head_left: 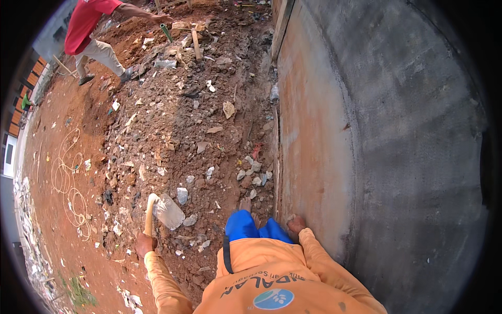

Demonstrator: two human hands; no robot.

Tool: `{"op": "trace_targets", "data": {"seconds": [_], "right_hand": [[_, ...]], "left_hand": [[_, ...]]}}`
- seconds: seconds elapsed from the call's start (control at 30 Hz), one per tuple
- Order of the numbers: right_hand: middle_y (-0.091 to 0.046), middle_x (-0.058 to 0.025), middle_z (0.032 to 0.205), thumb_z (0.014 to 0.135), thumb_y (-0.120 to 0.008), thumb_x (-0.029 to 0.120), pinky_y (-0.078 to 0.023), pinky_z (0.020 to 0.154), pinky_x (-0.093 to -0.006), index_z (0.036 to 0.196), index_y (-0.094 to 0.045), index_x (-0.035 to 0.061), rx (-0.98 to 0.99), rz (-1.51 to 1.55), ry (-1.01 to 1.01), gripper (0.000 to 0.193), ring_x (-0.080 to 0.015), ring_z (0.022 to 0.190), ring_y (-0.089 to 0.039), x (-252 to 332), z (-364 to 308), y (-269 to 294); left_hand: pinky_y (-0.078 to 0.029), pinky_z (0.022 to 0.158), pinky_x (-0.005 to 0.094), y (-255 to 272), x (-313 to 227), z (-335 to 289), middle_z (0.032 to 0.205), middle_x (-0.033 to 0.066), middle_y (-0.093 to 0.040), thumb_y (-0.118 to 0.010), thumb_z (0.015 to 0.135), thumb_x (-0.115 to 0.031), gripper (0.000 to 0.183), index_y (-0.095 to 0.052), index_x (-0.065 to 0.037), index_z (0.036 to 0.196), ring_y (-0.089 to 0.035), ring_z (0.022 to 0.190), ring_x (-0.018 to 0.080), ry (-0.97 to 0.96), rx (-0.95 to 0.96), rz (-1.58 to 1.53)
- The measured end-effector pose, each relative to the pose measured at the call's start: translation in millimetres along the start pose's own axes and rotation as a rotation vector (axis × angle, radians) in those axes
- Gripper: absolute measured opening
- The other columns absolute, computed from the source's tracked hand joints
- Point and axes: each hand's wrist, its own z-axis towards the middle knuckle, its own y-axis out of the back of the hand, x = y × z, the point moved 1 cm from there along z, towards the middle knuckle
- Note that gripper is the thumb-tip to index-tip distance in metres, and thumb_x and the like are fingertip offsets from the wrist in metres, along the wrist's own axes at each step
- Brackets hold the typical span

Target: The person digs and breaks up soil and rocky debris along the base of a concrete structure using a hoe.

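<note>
My left hand (146, 244) is wrapped around the wooden handle of a hoe (168, 211). Its broad, pale, dirt-coated blade rests on the rubble-strewn soil (172, 125) just ahead of that hand. On the other side, my right hand (296, 224) is closed in a fist beside my blue trousers, close against the lower part of the wall (319, 131). Nothing shows in its curled fingers. Both forearms are in orange sleeves. A bare foot (246, 204) shows in front of the trousers, near several loose stones (254, 172).
The tall grey wall bounds the right side. At the far left, a person in a red shirt (89, 26) leans with an arm stretched over the mound, near a green pipe (166, 33) and a wooden stake (196, 44). A tangled pale hose (68, 178) lies on the left.
</note>
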Motion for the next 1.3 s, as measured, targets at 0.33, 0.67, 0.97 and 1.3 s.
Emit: {"op": "trace_targets", "data": {"seconds": [0.33, 0.67, 0.97, 1.3], "right_hand": [[-0.069, -0.0136, 0.079, 0.078, -0.059, 0.019, -0.054, 0.068, -0.0389, 0.1, -0.062, 0.0026, -0.066, 0.245, 0.144, 0.028, -0.0237, 0.072, -0.067, 8, 78, 56], [-0.069, -0.0216, 0.09, 0.076, -0.061, 0.023, -0.054, 0.074, -0.0431, 0.097, -0.068, 0.0068, -0.161, 0.061, 0.019, 0.028, -0.0354, 0.084, -0.069, 95, 61, 105], [-0.069, -0.0246, 0.093, 0.075, -0.067, 0.027, -0.053, 0.081, -0.0451, 0.096, -0.069, -0.002, -0.065, -0.27, 0.014, 0.035, -0.0374, 0.087, -0.068, 99, 51, 101], [-0.069, -0.0202, 0.088, 0.079, -0.066, 0.025, -0.052, 0.076, -0.0437, 0.094, -0.065, 0.0061, -0.044, -0.342, 0.394, 0.024, -0.0342, 0.083, -0.067, 104, 56, 101]], "left_hand": [[-0.055, 0.081, 0.0468, -30, -17, 25, 0.097, 0.0187, -0.071, -0.051, 0.09, -0.027, 0.03, -0.072, -0.007, 0.097, -0.069, 0.092, 0.0362, -0.039, -0.096, 0.007], [-0.055, 0.08, 0.0413, -17, -25, 16, 0.103, 0.0132, -0.072, -0.06, 0.084, -0.025, 0.025, -0.074, -0.011, 0.098, -0.069, 0.098, 0.0304, 0.073, -0.025, 0.013], [-0.053, 0.09, 0.0422, 8, -40, 9, 0.114, 0.0135, -0.069, -0.064, 0.082, -0.022, 0.031, -0.07, -0.01, 0.109, -0.066, 0.108, 0.0309, 0.137, 0.092, -0.073], [-0.054, 0.088, 0.0423, -6, -33, 8, 0.111, 0.0131, -0.07, -0.058, 0.085, -0.023, 0.027, -0.07, -0.008, 0.105, -0.068, 0.103, 0.0306, 0.114, 0.024, -0.041]]}}
